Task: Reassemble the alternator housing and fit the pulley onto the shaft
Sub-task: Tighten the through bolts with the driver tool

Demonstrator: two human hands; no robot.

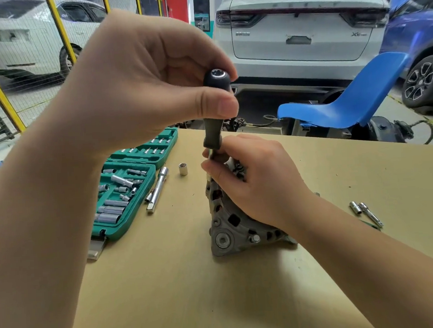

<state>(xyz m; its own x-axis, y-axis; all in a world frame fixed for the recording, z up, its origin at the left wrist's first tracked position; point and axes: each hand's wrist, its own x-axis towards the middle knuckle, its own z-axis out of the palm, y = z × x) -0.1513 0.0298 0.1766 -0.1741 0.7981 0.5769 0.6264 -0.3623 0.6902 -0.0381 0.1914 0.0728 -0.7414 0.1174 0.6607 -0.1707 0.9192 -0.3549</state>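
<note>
Alternator (236, 229) stands on edge, driver (215, 112) upright above it, left hand (152, 73) gripping its handle, right hand (252, 179) pinching its shaft

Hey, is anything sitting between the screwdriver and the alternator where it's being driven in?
Nothing visible besides the right hand, whose fingers pinch the shaft just below the screwdriver handle and hide the tip and the top of the alternator. The left hand grips the handle.

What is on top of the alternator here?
The right hand rests there, pinching the driver shaft; the left hand grips its handle. The fastener underneath is covered.
</note>
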